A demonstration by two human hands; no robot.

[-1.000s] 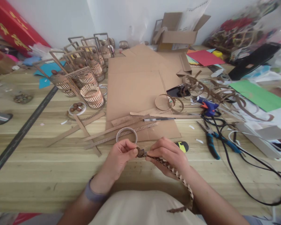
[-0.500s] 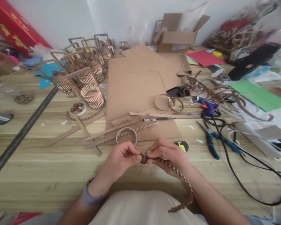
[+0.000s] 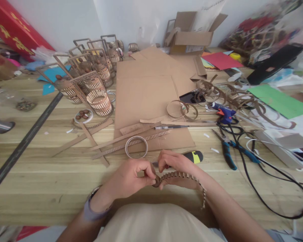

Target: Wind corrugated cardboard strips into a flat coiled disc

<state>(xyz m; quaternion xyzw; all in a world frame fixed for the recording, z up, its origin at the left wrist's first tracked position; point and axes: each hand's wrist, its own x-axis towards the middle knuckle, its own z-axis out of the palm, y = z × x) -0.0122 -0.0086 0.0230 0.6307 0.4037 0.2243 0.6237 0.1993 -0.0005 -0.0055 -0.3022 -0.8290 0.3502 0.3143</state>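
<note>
Between my hands is a corrugated cardboard strip (image 3: 185, 175), its left end wound into a small tight coil (image 3: 156, 181). My left hand (image 3: 135, 176) pinches that coil between thumb and fingertips. With fingers curled, my right hand (image 3: 178, 163) holds the strip just beside the coil, the thumb below it. The strip's loose tail arcs over my right palm and hangs by the wrist. Just beyond my hands lie a pale ring (image 3: 146, 148) and a tool with a black and yellow handle (image 3: 197, 156), partly hidden behind my right hand.
Flat cardboard sheets (image 3: 146, 95) cover the table's middle, with cut strips (image 3: 126, 136) and a pen (image 3: 173, 127) at their near edge. Small slatted lanterns (image 3: 99, 102) stand at left. A glue gun (image 3: 224, 114), pliers (image 3: 228, 154) and looping black cable (image 3: 247, 174) lie right.
The strip's tail has drawn in and shortened, now arching higher over my right palm. My right fingers have curled and lifted off the coil; my left hand has shifted slightly nearer my body.
</note>
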